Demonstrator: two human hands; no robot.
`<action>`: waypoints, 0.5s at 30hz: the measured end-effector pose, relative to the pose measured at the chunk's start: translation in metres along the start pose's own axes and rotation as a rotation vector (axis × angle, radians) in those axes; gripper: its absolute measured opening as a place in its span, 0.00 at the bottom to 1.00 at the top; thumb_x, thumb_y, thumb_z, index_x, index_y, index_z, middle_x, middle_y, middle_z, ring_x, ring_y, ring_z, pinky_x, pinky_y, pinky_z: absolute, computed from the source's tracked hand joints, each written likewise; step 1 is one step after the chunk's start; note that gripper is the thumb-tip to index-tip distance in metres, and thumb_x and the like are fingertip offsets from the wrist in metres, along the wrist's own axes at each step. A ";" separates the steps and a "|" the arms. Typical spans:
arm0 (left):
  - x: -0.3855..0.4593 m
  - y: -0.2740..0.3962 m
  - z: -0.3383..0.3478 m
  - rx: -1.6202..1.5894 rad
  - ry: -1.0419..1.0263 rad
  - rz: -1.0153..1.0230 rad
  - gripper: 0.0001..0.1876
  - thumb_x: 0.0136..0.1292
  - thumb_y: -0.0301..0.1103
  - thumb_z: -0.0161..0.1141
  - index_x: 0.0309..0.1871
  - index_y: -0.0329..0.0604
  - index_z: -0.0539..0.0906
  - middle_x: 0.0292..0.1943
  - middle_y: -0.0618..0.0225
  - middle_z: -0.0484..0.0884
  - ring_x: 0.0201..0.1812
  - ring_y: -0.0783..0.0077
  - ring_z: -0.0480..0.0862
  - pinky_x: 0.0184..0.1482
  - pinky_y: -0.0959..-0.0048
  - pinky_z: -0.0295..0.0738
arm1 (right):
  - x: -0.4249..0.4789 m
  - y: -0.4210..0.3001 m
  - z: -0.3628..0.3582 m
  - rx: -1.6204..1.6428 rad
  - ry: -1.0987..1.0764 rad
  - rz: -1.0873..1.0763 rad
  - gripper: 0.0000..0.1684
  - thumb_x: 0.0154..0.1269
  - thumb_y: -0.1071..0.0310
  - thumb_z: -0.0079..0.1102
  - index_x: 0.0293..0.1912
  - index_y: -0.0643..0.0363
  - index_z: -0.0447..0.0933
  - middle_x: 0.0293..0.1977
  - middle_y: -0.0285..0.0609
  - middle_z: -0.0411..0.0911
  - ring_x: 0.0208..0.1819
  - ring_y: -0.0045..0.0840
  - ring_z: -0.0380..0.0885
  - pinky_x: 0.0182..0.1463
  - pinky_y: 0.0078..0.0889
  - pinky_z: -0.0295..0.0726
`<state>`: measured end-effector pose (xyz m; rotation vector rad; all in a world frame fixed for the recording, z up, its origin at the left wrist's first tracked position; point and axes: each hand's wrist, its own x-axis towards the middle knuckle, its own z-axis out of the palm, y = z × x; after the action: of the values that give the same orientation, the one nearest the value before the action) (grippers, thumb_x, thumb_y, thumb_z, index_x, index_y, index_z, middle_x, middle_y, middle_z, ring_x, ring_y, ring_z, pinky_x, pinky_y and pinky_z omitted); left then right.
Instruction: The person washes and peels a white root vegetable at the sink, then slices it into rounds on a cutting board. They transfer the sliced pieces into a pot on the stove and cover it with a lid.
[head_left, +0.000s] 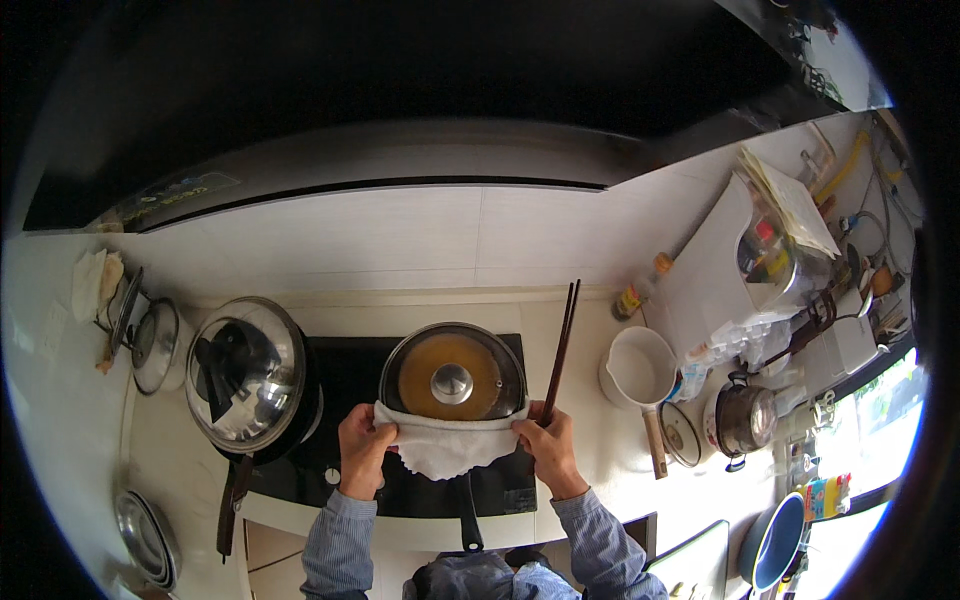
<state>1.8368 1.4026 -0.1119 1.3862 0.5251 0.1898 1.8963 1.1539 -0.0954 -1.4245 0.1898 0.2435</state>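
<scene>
A frying pan with a glass lid (451, 352) sits on the black cooktop (345, 375), its black handle (469, 517) pointing towards me. Something yellow-brown shows through the glass below the metal knob. A white cloth (456, 446) lies along the near edge of the lid. My left hand (363, 450) pinches the cloth's left end. My right hand (551, 446) pinches its right end and also holds a pair of dark chopsticks (562, 345), which point up and away. The cloth hides the pan's near rim.
Left on the cooktop stands a wok with a domed metal lid (247, 375). Metal bowls (146, 536) lie at the lower left. To the right are a white saucepan (640, 367), a bottle (637, 292), a lidded pot (746, 416) and a blue basin (772, 540). A range hood (375, 150) overhangs the back.
</scene>
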 end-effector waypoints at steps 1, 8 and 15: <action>-0.002 0.002 0.002 -0.004 0.002 0.011 0.13 0.53 0.27 0.62 0.43 0.33 0.77 0.35 0.65 0.80 0.31 0.76 0.81 0.31 0.77 0.82 | -0.001 -0.002 -0.001 0.004 0.005 0.001 0.08 0.56 0.76 0.62 0.26 0.59 0.71 0.18 0.29 0.67 0.18 0.11 0.63 0.21 0.16 0.58; -0.011 0.003 0.025 -0.052 -0.060 0.144 0.12 0.55 0.24 0.60 0.43 0.33 0.76 0.36 0.66 0.80 0.33 0.78 0.81 0.32 0.77 0.81 | -0.008 -0.010 -0.035 0.046 -0.033 0.036 0.09 0.57 0.74 0.66 0.35 0.67 0.76 0.24 0.32 0.74 0.23 0.12 0.69 0.26 0.17 0.66; -0.035 0.009 0.078 -0.016 -0.118 0.082 0.11 0.56 0.24 0.60 0.44 0.34 0.77 0.39 0.64 0.81 0.36 0.77 0.82 0.36 0.76 0.82 | -0.017 -0.020 -0.093 -0.006 0.026 -0.027 0.12 0.58 0.73 0.66 0.40 0.68 0.77 0.24 0.33 0.75 0.21 0.12 0.68 0.24 0.16 0.65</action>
<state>1.8435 1.3200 -0.0873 1.3955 0.3680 0.1768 1.8874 1.0587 -0.0845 -1.4358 0.1914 0.2041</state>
